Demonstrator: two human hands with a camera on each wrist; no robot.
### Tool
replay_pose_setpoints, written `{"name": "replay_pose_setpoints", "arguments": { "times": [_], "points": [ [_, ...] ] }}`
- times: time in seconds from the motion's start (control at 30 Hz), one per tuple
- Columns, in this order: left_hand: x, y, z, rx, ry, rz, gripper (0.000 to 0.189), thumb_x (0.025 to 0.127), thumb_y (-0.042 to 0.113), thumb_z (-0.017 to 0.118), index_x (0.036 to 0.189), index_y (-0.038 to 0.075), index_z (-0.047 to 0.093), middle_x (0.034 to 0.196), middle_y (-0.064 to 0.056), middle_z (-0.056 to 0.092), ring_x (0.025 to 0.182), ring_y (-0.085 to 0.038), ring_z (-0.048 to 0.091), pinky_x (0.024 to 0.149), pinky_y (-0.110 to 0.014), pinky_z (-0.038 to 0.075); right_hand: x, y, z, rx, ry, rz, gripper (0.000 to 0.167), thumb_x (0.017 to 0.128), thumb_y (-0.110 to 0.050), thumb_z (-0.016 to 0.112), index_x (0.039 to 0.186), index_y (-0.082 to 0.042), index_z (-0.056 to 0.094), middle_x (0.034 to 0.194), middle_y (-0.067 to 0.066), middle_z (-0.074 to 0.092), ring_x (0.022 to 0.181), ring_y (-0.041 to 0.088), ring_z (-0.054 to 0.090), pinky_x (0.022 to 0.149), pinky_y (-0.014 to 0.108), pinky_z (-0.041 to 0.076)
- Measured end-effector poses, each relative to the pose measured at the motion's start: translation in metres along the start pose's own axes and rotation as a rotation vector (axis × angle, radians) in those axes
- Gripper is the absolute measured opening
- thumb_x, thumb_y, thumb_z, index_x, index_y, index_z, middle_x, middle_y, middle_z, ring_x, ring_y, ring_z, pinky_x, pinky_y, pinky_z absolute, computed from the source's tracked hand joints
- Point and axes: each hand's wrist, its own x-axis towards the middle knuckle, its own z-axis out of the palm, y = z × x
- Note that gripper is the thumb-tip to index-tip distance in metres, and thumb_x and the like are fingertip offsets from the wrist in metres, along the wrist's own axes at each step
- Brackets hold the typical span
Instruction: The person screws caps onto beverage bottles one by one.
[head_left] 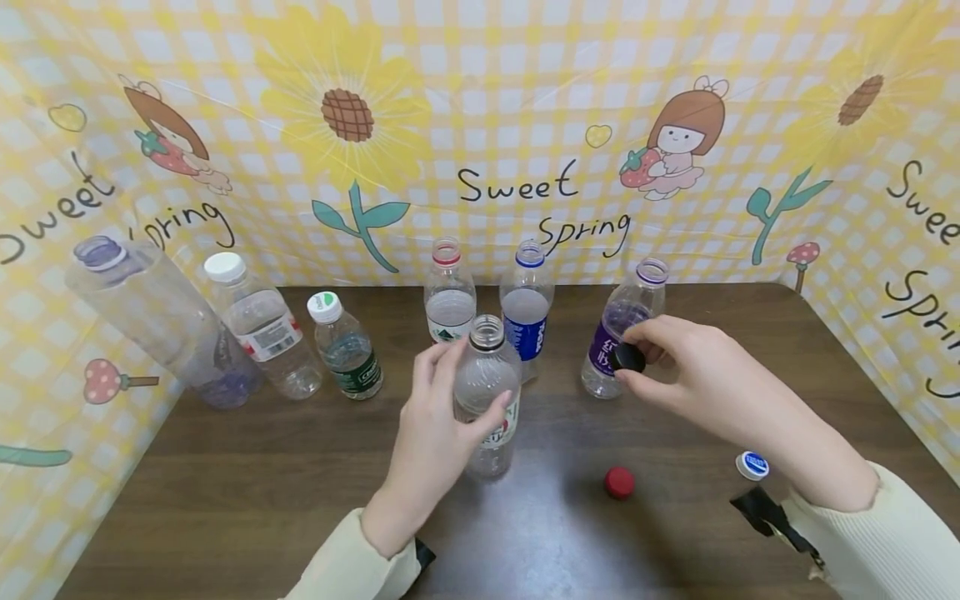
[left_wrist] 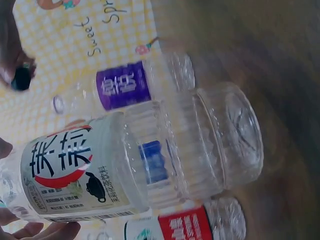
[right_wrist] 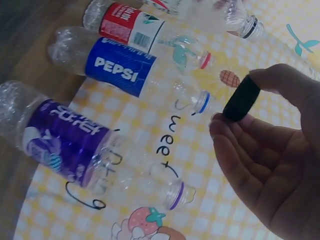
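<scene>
My left hand (head_left: pixel 429 429) grips a clear, uncapped plastic bottle (head_left: pixel 487 377) around its upper part, fingers on one side and thumb on the other. Its neck bears a dark ring, and its pale label with black characters and a teapot picture shows in the left wrist view. Between thumb and fingertips, my right hand (head_left: pixel 693 367) pinches a black bottle cap (right_wrist: pixel 242 98). That cap is held in the air, apart from the gripped bottle. Behind the right hand stands an open bottle with a purple label (right_wrist: pixel 62 142).
Behind stand an open red-ringed bottle (head_left: pixel 450 304) and an open Pepsi bottle (right_wrist: pixel 120 67). To the left are a large tilted bottle (head_left: pixel 157 317) and two white-capped bottles, one larger (head_left: pixel 262 325), one small (head_left: pixel 347 354). A red cap (head_left: pixel 619 482) and white-and-blue cap (head_left: pixel 752 466) lie on the table.
</scene>
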Motion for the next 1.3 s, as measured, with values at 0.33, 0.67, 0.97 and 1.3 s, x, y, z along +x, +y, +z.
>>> {"name": "replay_pose_setpoints", "arguments": {
  "times": [0.33,0.67,0.97,1.3],
  "points": [
    [-0.009,0.008,0.014,-0.045,-0.067,0.050,0.070,0.076,0.027,0.080,0.135,0.007,0.047,0.125,-0.012,0.047,0.093,-0.026,0.065,0.079,-0.036,0.058,0.021,-0.025,-0.001,-0.010,0.052,-0.190,0.023,0.081,-0.013,0.069,0.104,-0.011,0.065,0.091,-0.003,0.062,0.075,0.007,0.055,0.068,0.027,0.049],
    [-0.013,0.013,0.021,-0.093,-0.120,0.141,0.070,0.074,0.026,0.080,0.135,0.010,0.047,0.126,-0.010,0.047,0.097,-0.021,0.063,0.076,-0.030,0.058,0.032,-0.036,-0.005,0.044,-0.052,-0.333,0.028,0.082,-0.009,0.067,0.109,-0.012,0.066,0.100,-0.004,0.064,0.081,0.006,0.053,0.071,0.024,0.048],
    [-0.016,0.012,0.024,-0.109,-0.114,0.169,0.070,0.072,0.023,0.081,0.132,0.011,0.047,0.126,-0.010,0.047,0.100,-0.022,0.063,0.078,-0.033,0.058,0.038,-0.040,-0.008,0.010,-0.094,-0.484,0.030,0.081,-0.008,0.070,0.109,-0.013,0.066,0.102,-0.006,0.063,0.090,0.005,0.056,0.077,0.026,0.050],
    [-0.014,0.009,0.022,-0.166,-0.176,0.135,0.071,0.075,0.025,0.079,0.133,0.011,0.042,0.131,-0.007,0.053,0.108,-0.019,0.062,0.085,-0.034,0.056,0.044,-0.043,-0.008,-0.001,-0.130,-0.497,0.028,0.080,-0.007,0.070,0.107,-0.014,0.067,0.097,-0.006,0.062,0.089,0.006,0.054,0.078,0.027,0.050]
  ]
}}
